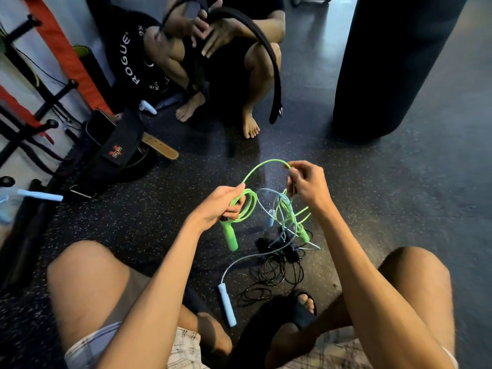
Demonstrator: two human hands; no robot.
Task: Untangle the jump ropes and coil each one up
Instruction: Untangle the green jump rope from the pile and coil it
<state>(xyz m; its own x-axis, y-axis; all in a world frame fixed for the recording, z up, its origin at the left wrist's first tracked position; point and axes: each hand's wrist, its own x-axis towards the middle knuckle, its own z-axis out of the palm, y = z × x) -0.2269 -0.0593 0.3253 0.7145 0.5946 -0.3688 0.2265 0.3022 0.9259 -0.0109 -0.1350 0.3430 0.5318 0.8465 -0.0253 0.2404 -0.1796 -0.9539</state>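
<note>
Your left hand (221, 206) curls over the top of the green handle (230, 237) and part of the coil of the green rope (263, 166), hiding where cord meets handle. Just below your right hand (308, 187), the cords overlap in a tangle (286, 217); which crosses over which cannot be told. Under it the black rope (274, 272) blurs into the dark floor (372, 235). Far left of your left hand, the frame edge cuts off a pale blue handle (40, 195).
</note>
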